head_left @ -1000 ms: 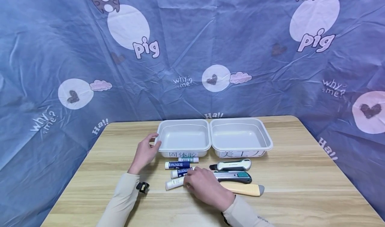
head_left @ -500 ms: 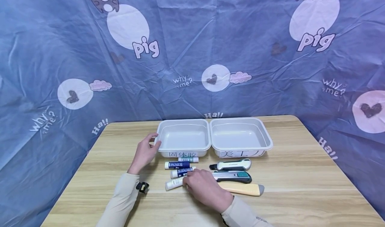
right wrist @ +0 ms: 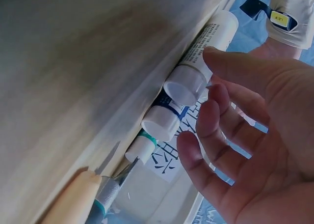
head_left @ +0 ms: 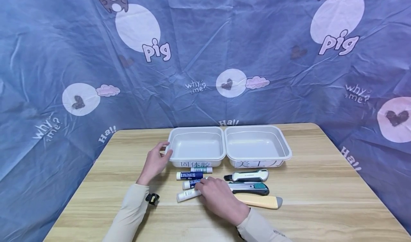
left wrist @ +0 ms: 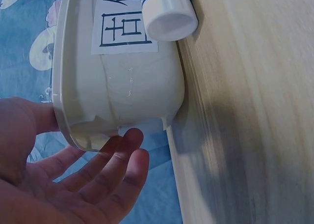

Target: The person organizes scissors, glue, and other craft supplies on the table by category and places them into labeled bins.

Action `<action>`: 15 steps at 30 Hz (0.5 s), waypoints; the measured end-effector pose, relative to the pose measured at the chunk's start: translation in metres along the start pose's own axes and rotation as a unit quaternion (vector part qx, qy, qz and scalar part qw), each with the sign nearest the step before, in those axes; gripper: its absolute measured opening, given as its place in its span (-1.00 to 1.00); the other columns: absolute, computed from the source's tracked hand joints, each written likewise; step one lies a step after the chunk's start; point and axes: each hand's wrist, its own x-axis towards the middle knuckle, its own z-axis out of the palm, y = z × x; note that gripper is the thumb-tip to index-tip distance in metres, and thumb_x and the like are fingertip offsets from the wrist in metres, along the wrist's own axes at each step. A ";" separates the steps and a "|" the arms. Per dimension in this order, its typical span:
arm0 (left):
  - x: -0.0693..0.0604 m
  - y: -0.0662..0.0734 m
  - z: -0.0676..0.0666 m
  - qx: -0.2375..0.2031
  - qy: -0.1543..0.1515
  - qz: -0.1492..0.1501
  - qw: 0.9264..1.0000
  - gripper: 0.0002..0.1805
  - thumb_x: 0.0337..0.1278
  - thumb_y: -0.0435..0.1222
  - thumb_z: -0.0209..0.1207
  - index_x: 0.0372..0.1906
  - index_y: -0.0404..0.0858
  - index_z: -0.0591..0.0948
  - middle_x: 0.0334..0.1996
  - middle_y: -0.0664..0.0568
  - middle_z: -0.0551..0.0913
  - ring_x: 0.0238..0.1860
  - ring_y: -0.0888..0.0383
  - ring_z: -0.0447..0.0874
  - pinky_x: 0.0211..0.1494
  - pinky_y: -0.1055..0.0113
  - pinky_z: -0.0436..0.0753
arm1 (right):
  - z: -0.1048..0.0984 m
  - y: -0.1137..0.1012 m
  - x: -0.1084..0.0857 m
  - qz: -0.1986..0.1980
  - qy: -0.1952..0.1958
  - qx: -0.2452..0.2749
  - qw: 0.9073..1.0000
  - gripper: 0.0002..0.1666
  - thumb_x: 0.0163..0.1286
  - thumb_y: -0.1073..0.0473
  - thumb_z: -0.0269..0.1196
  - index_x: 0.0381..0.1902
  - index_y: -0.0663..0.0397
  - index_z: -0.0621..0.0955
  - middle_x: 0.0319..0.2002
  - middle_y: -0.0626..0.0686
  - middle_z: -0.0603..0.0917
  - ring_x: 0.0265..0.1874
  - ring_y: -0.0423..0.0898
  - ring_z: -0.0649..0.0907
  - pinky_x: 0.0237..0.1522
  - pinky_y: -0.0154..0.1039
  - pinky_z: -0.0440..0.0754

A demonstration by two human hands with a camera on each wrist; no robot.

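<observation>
Here, four glue sticks (head_left: 190,175) and three cutters (head_left: 248,176) are laid on the table (head_left: 321,185) before two boxes (head_left: 258,159), the left box (head_left: 196,159) being gripped by thumb and fingers of the left hand (head_left: 155,164), the white stick (head_left: 186,195) being pinched by those of the right hand (head_left: 221,201).

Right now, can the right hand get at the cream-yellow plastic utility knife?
Probably yes: the cream-yellow plastic utility knife lies uncovered at its grey-tipped end, close to the right hand. That hand would likely first turn away from the white cylindrical glue stick it partly covers.
</observation>
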 end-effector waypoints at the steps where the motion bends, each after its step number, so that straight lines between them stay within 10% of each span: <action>1: 0.000 0.000 0.000 0.001 0.000 0.000 1.000 -0.51 0.41 -0.23 0.20 0.35 -0.31 0.51 0.11 -0.35 0.66 -0.18 -0.06 0.76 -0.16 0.21 0.69 | 0.000 0.000 0.001 0.003 0.000 0.001 1.000 -0.83 0.17 0.16 0.48 -0.26 -0.13 0.73 -0.39 -0.16 0.66 -0.51 -0.23 0.53 -0.57 -0.38 0.37; 15: -0.001 0.003 -0.001 0.004 -0.010 -0.006 1.000 -0.49 0.44 -0.21 0.16 0.39 -0.30 0.47 0.15 -0.37 0.63 -0.14 -0.08 0.75 -0.14 0.19 0.70 | 0.005 0.002 0.010 0.005 0.010 -0.010 1.000 -0.81 0.08 0.20 0.50 -0.32 -0.12 0.74 -0.39 -0.14 0.58 -0.46 -0.20 0.48 -0.55 -0.39 0.41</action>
